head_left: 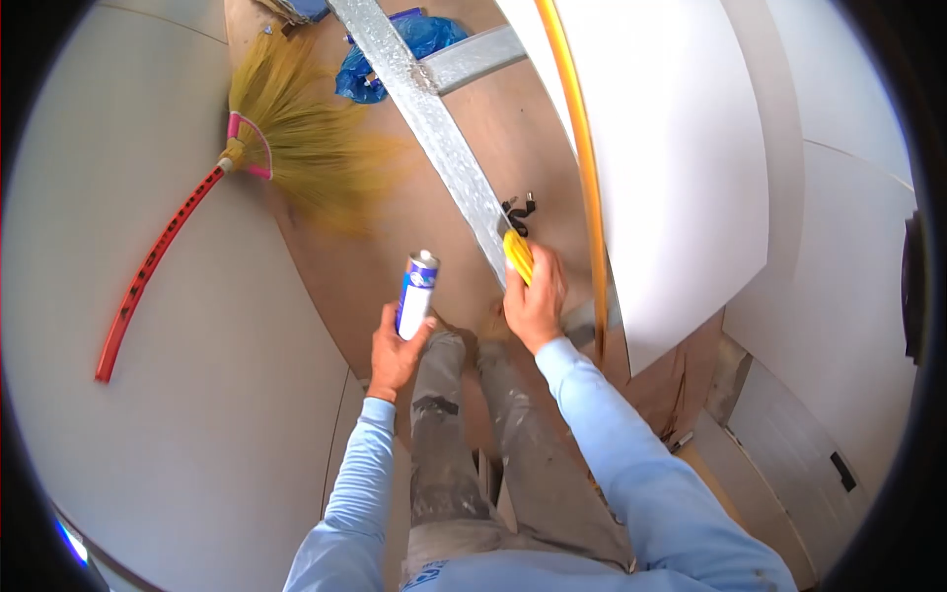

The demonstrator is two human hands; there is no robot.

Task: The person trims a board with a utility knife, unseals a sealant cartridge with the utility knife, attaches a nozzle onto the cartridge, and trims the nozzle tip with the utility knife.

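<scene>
Over brown floor (429, 222) — left hand (397, 357) clamped round blue-and-white tube (417, 296), right hand (536, 306) gripping yellow tool (517, 256) near metal frame (444, 143).

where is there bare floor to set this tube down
Bare floor shows between the broom's bristles and the metal bar, and between that bar and the yellow strip, above the black item. It is crowded where the bar crosses the blue bag, and around the right hand and yellow tool.
</scene>
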